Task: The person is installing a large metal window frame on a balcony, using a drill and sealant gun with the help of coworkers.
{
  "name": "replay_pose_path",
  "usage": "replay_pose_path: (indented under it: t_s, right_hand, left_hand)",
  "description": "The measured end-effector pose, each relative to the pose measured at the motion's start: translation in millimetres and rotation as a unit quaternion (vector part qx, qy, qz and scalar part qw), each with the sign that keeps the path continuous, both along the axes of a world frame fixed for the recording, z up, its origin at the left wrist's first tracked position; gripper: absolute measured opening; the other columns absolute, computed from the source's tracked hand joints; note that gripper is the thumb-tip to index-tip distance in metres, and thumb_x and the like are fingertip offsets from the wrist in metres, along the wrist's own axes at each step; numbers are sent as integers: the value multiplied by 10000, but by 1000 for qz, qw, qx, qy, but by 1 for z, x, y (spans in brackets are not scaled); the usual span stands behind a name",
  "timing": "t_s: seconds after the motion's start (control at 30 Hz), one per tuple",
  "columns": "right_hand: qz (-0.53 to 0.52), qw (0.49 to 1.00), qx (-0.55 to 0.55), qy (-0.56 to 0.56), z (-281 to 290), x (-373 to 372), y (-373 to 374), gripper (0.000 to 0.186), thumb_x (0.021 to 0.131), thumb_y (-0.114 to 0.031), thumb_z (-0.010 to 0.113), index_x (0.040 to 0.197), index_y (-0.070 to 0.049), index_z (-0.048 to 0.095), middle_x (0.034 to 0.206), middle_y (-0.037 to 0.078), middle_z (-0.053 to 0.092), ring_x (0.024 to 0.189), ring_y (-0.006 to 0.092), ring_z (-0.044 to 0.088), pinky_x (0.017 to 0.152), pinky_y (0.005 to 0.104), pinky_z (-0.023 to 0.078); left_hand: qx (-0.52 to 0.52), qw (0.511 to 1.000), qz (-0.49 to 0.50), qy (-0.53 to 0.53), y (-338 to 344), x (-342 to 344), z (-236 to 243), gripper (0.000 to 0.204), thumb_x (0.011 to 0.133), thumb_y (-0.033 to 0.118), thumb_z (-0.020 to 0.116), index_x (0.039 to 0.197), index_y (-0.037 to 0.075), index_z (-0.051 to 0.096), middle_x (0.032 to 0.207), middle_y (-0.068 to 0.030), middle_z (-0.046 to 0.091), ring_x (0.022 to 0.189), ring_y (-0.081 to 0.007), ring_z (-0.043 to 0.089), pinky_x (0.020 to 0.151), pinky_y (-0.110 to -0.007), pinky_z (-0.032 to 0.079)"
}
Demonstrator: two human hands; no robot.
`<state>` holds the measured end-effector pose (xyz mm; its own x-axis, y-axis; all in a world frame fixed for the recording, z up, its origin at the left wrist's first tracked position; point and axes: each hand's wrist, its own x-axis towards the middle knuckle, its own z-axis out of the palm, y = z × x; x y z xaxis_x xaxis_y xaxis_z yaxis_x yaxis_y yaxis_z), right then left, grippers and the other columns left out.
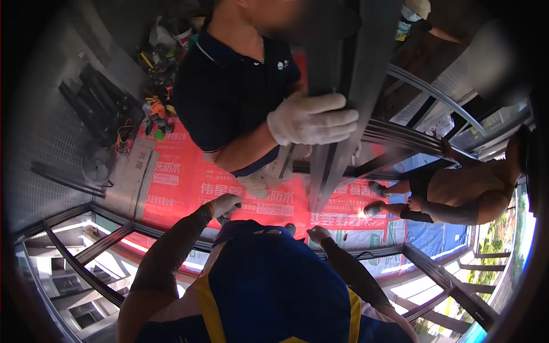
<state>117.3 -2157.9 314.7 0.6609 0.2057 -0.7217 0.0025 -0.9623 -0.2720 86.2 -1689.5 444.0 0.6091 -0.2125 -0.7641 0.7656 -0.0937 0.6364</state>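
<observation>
My left hand, in a pale work glove, is low in front of me above the red floor sheeting. Its fingers curl downward near a small dark shape that I cannot make out. My right hand, also gloved, is closed near the dark lower frame rail; what it holds, if anything, is hidden. In front of me a co-worker's white-gloved hand rests against a tall dark metal frame profile, which stands upright.
At the right a person in grey bends beside dark window framing. Another person is at the far right. Tools and cables, a grey board and dark profile lengths lie at the left. Framed openings edge the near side.
</observation>
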Motion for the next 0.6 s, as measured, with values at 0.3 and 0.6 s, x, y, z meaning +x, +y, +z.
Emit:
replay_pose_path:
  t_s: [0.3, 0.6]
  right_hand:
    - [238, 969, -48, -37, -27, -14, 100, 374, 998, -326, 478, 1070, -33, 699, 1101, 242, 709, 1054, 415, 674, 916, 506, 524]
    - [-103, 992, 47, 58, 25, -54, 227, 427, 985, -393, 563, 979, 5, 718, 953, 191, 734, 856, 287, 722, 750, 422, 535]
  left_hand:
    - [-320, 874, 364, 36, 163, -75, -71, 286, 1012, 380, 534, 860, 142, 582, 687, 7, 564, 599, -166, 554, 549, -312, 442]
    - [-624, 615, 482, 14, 267, -88, -34, 259, 1067, 266, 472, 992, 84, 640, 869, -35, 653, 887, -202, 654, 876, -395, 533]
